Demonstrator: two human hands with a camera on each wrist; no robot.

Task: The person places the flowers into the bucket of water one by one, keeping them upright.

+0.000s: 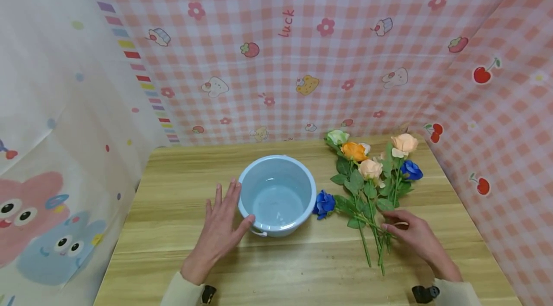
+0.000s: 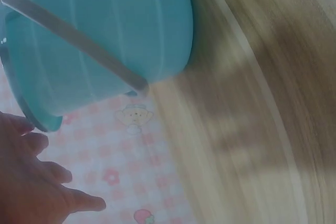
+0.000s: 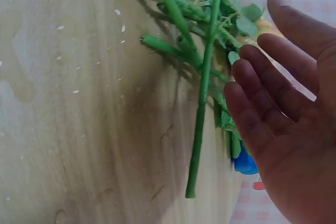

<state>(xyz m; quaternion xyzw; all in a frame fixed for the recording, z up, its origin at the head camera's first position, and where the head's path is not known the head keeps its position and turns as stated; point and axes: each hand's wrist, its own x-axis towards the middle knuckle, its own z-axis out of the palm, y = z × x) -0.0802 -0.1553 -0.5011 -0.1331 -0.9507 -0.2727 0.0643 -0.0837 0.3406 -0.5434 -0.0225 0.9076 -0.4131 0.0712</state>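
Observation:
A light blue plastic bucket (image 1: 277, 195) stands upright near the middle of the table, its pale handle (image 2: 79, 43) hanging down the side. At the bucket's left rim my left hand (image 1: 222, 222) lies with spread fingers, fingertips and thumb right at the edge. My right hand (image 1: 412, 234) is over the lower stems (image 1: 377, 243) of several roses to the right, fingers loosely bent with nothing gripped between them in the right wrist view. Among the blooms are an orange rose (image 1: 355, 151), a peach rose (image 1: 370, 169) and a blue rose (image 1: 324, 204) beside the bucket.
A wood-grain table (image 1: 186, 171) carries everything. Behind it hangs a pink checked cloth (image 1: 276, 70), with a white cartoon-print cloth (image 1: 78, 118) on the left. Small pale specks and wet marks lie on the wood near the stems.

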